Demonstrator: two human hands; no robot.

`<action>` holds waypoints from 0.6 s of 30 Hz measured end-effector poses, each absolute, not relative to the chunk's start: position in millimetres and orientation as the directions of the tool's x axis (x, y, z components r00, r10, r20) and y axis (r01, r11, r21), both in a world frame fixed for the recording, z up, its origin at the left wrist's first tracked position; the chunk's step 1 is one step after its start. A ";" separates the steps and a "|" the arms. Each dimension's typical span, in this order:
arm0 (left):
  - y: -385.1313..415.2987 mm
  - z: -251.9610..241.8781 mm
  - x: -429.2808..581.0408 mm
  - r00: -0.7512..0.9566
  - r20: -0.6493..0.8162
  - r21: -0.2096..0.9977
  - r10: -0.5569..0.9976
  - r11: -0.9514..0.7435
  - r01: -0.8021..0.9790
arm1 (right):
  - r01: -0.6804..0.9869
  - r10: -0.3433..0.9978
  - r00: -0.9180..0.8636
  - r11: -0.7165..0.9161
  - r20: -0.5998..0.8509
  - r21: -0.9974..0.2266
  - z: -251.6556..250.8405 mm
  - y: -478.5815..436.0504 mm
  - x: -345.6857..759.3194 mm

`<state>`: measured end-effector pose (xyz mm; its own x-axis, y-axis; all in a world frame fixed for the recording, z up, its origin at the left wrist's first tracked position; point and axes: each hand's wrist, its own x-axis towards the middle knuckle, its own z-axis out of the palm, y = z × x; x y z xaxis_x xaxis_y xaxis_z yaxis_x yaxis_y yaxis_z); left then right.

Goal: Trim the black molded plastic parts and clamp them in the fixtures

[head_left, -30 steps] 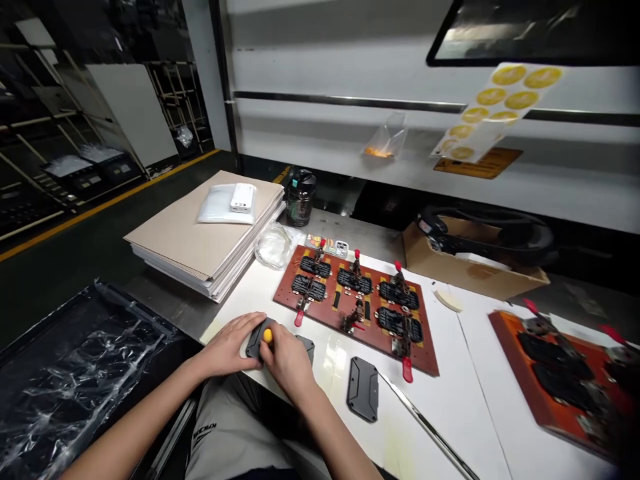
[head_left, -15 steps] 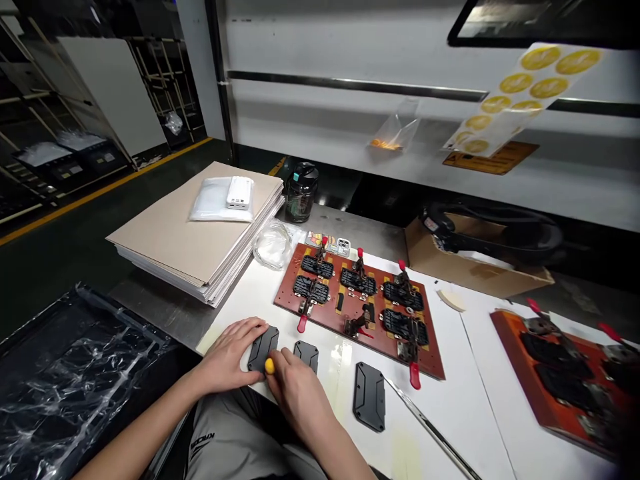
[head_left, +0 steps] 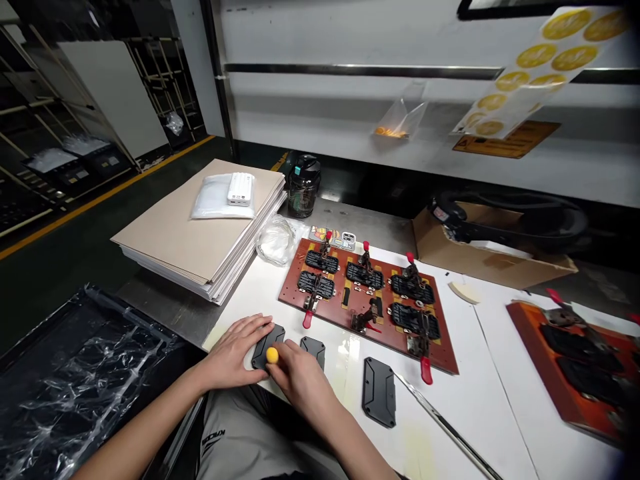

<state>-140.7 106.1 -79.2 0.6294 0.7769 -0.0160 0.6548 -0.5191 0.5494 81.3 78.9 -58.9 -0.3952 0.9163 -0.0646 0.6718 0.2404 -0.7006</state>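
Two bare hands of mine are working at the near edge of a white table top (head_left: 240,300). My left hand (head_left: 233,353) is lying almost flat, its fingers spread apart, with the fingertips touching the left side of a dark grey moulded rectangular plate (head_left: 263,351). My right hand (head_left: 303,383) is curling in from the right, its fingers (head_left: 289,365) bunched together at a small round yellow knob (head_left: 272,355) that is sitting over that plate; I cannot tell what the knob joins beneath my grip. Just right of my right hand, a second dark grey plate (head_left: 313,350) is lying partly hidden by it, and farther right a third dark grey plate (head_left: 379,391) is lying beside a long thin steel strip (head_left: 447,427). Beyond them, a reddish-brown rectangular fixture board (head_left: 336,315) is holding six black parts (head_left: 415,290) under metal toggle clamps with red handles (head_left: 425,370). Off to my left, a tall stack of beige sheets (head_left: 170,233) is sitting on a steel bench, with a white rectangular box (head_left: 241,189) resting on a clear plastic bag on top.
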 end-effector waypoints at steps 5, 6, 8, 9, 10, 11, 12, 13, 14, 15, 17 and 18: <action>107.2 -81.3 -141.8 0.644 -0.049 0.570 0.763 -0.509 0.646 | 0.804 0.944 -0.319 0.220 -0.087 -0.552 -62.0 94.0 66.6; 107.6 -81.3 -142.1 0.643 -0.056 0.576 0.764 -0.502 0.646 | 0.808 0.941 -0.324 0.222 -0.097 -0.546 -61.7 91.7 66.1; 108.0 -80.5 -142.6 0.645 -0.065 0.588 0.761 -0.494 0.641 | 0.782 0.917 -0.382 0.256 -0.112 -0.568 -61.6 85.3 66.9; 108.0 -79.9 -142.8 0.650 -0.067 0.592 0.757 -0.494 0.637 | 0.773 0.911 -0.396 0.265 -0.113 -0.576 -61.9 82.9 68.2; 107.9 -79.2 -143.0 0.655 -0.069 0.593 0.753 -0.497 0.633 | 0.779 0.917 -0.383 0.258 -0.108 -0.571 -62.3 81.6 69.9; 107.7 -78.6 -143.1 0.659 -0.070 0.594 0.749 -0.500 0.631 | 0.797 0.935 -0.340 0.232 -0.097 -0.558 -62.7 81.6 71.9; 107.3 -78.4 -143.3 0.663 -0.075 0.592 0.745 -0.502 0.631 | 0.814 0.958 -0.277 0.191 -0.078 -0.548 -63.2 82.5 74.0; 106.8 -78.6 -143.5 0.665 -0.077 0.589 0.743 -0.504 0.632 | 0.822 0.975 -0.216 0.151 -0.056 -0.550 -63.8 83.9 75.8; 106.4 -79.4 -143.7 0.668 -0.079 0.585 0.740 -0.508 0.632 | 0.814 0.984 -0.173 0.124 -0.033 -0.568 -64.5 85.3 77.1; 106.0 -80.8 -144.0 0.670 -0.077 0.583 0.738 -0.512 0.631 | 0.793 0.987 -0.157 0.117 -0.015 -0.598 -65.6 86.3 77.4; 105.5 -84.6 -144.7 0.674 -0.061 0.581 0.736 -0.523 0.624 | 0.756 0.985 -0.172 0.129 -0.005 -0.641 -68.8 85.3 75.0; 105.4 -86.5 -145.0 0.676 -0.050 0.581 0.735 -0.529 0.619 | 0.754 0.984 -0.178 0.130 -0.011 -0.644 -70.9 82.9 72.5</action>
<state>-145.0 105.4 -86.5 0.6760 0.7351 -0.0505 0.6185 -0.5289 0.5811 72.5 82.9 -70.9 -0.1783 0.9839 -0.0105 0.7536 0.1297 -0.6445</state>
